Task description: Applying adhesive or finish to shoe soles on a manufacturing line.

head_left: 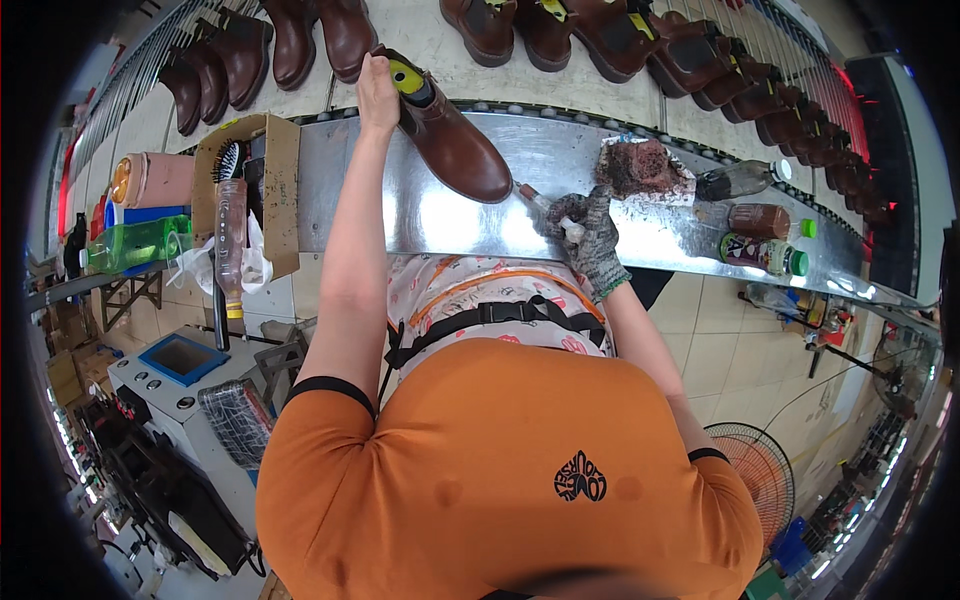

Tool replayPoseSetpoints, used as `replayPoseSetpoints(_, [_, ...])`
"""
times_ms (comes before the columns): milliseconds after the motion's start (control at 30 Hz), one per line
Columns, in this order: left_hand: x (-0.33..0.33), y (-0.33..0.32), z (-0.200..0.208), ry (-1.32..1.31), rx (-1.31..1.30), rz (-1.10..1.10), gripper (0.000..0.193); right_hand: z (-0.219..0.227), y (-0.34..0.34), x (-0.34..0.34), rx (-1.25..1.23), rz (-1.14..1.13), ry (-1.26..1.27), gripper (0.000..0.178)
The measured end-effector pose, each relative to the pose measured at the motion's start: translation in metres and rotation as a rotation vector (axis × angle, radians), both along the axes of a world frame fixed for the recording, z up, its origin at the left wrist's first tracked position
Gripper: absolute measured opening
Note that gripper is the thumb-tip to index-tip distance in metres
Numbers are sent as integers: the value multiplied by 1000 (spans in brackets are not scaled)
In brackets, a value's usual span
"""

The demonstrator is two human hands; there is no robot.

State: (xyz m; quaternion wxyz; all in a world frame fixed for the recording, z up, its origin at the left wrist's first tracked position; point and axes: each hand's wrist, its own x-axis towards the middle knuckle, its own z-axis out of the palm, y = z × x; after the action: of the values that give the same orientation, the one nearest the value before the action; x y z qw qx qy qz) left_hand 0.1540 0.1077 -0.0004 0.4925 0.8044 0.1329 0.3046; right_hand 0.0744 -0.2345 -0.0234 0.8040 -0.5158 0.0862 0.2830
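My bare left hand [378, 95] is closed on the upper end of a brown leather ankle boot [455, 150]. The boot is held over the metal ledge with its toe toward my right hand, and a yellow-green lining shows at its opening. My right hand [592, 240], in a grey speckled knit glove with dark stains, is wrapped round a slim clear applicator [533, 196] with a brownish tip. That tip is close to the boot's toe; whether they touch I cannot tell. Right of the glove, a dark brown clump [640, 165] lies on a crumpled white-and-silver wrapper.
Brown boots [290, 45] stand in rows on the conveyor [400, 25] behind the metal ledge [340, 190]. A cardboard box [283, 200] with a black-bristled brush [229, 160], a pink container [160, 180] and a green bottle [135, 245] sit left. Several bottles [757, 218] lie right.
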Motion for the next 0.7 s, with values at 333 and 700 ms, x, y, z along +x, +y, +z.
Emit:
replayPoseSetpoints(333, [-49, 2, 13, 96, 201, 106, 67, 26, -12, 10, -365, -90, -48, 75])
replayPoseSetpoints(700, [-129, -54, 48, 266, 241, 235, 52, -16, -12, 19, -778, -102, -668, 62])
